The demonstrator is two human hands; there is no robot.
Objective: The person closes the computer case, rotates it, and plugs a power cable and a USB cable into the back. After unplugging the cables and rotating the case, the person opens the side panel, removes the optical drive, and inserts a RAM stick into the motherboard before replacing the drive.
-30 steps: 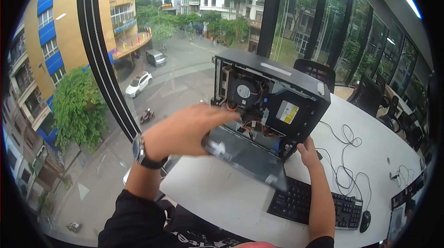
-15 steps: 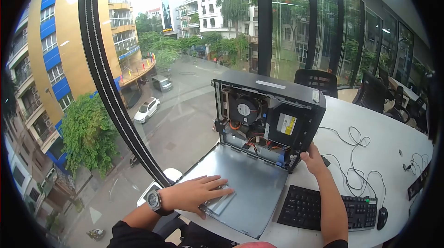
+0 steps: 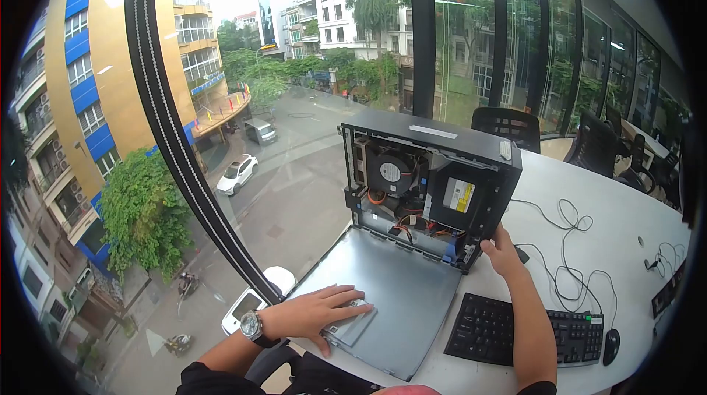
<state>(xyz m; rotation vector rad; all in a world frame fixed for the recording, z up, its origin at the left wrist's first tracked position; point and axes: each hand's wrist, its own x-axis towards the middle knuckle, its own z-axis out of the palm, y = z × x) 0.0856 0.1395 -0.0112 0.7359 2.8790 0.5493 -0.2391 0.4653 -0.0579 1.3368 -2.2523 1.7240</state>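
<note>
A black desktop computer case [image 3: 434, 132] stands on its edge with its inside showing: a fan [image 3: 390, 169], an optical drive [image 3: 455, 195] with a yellow-and-white label, and coloured cables. In front of it lies a flat grey metal side panel [image 3: 412, 284], along the case's lower edge. My left hand [image 3: 324, 312], wearing a watch, rests on the panel with fingers spread, partly over a raised rectangular part [image 3: 357, 326] near its edge. At the lower right corner of the case, my right hand [image 3: 503, 254] grips the edge, thumb in front, the other fingers mostly hidden.
On the white table [image 3: 545, 262] to the right are a black keyboard [image 3: 482, 329], a mouse [image 3: 610, 347] and loose cables [image 3: 567, 229]. Office chairs [image 3: 507, 126] stand behind the table. A glass wall over a street lies to the left.
Both hands hold nearly the same places. The left hand has shifted slightly on the panel, and the raised part beneath it shows a little more clearly. The case stays put.
</note>
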